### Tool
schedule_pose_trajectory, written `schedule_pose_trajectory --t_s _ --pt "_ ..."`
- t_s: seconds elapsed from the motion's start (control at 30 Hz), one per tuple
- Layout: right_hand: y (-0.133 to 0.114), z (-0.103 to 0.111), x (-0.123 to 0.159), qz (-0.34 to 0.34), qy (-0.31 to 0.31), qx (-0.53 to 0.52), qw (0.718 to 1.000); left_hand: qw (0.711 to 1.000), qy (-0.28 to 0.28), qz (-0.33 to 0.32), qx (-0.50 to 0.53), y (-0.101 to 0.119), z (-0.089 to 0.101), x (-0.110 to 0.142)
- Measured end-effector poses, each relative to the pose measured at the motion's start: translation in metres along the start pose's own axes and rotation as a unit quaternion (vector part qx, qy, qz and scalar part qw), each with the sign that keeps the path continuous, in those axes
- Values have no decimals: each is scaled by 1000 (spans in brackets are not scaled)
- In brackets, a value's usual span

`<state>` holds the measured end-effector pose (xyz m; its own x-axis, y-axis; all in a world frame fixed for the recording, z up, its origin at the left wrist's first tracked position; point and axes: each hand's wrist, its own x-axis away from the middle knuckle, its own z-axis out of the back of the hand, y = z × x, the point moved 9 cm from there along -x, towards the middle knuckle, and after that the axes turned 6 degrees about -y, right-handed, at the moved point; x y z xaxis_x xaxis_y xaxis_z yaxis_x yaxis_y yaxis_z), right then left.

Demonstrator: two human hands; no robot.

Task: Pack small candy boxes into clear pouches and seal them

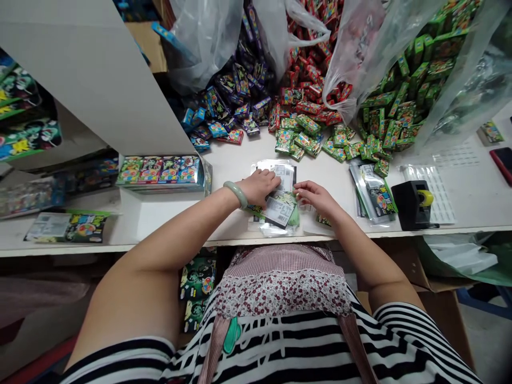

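Observation:
My left hand (259, 188), with a pale green bangle on its wrist, lies flat on a transparent plastic packet (276, 221) on the white table (228, 226). The packet holds printed cards with barcode labels (280, 210) and something green. My right hand (314, 198) sits just to the right, its fingertips at the packet's edge. Whether those fingers grip the plastic, I cannot tell. Small green boxes (304, 141) lie scattered beyond both hands, with heaps of red boxes (308, 90) and purple boxes (232, 106) behind them.
A black tape dispenser (412, 204) and a stack of filled packets (374, 192) stand to the right. A phone (503, 165) lies at the far right. A colourful carton (160, 173) and a white board (92, 74) stand at the left. Plastic sacks line the back.

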<state>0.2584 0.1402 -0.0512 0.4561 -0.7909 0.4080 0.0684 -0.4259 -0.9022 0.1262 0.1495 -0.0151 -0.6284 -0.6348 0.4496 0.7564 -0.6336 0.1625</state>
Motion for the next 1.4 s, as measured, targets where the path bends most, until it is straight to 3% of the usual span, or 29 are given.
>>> schedule_pose_trajectory --t_s 0.13,0.23,0.33,0.4,0.47,0.57,0.67,0.73,0.8,0.97,1.03,1.1,1.17,1.23,1.27,1.3,1.4 --pt "-17 7 16 30 25 -11 999 992 14 26 125 -23 11 24" --pt "-46 6 33 112 48 44 992 957 66 -2 282 -37 29 61" --pt "-81 -14 44 222 51 183 956 916 148 2 374 -44 49 96" --pt "-94 -29 40 259 57 261 928 899 195 11 391 -38 59 110" --pt "-99 -37 28 266 71 272 922 894 235 31 380 -31 66 119" --pt "-100 -40 10 255 58 183 948 896 292 86 324 -26 71 130" --pt "-93 -54 -3 197 -52 100 974 904 323 100 262 -21 75 138" --pt "-87 -67 -6 147 -131 100 975 914 330 77 224 -14 76 140" --pt "-87 -71 -8 130 -150 112 974 920 348 63 172 -7 77 141" --pt "-103 -76 -8 172 -185 97 963 916 390 94 24 9 73 138" --pt "-109 -80 -5 186 -204 104 955 911 398 100 22 8 68 137" --pt "-119 -79 0 231 -176 125 949 897 426 102 55 1 66 141" --pt "-135 -66 11 311 -69 144 937 863 474 119 129 -13 64 151" --pt "-143 -51 26 366 48 146 918 803 523 144 246 -32 59 162" --pt "-141 -49 29 369 66 140 916 769 537 152 313 -39 55 164" --pt "-136 -53 27 356 49 132 924 734 542 152 380 -44 50 164" --pt "-108 -77 11 266 -82 108 954 631 512 122 570 -48 33 145"
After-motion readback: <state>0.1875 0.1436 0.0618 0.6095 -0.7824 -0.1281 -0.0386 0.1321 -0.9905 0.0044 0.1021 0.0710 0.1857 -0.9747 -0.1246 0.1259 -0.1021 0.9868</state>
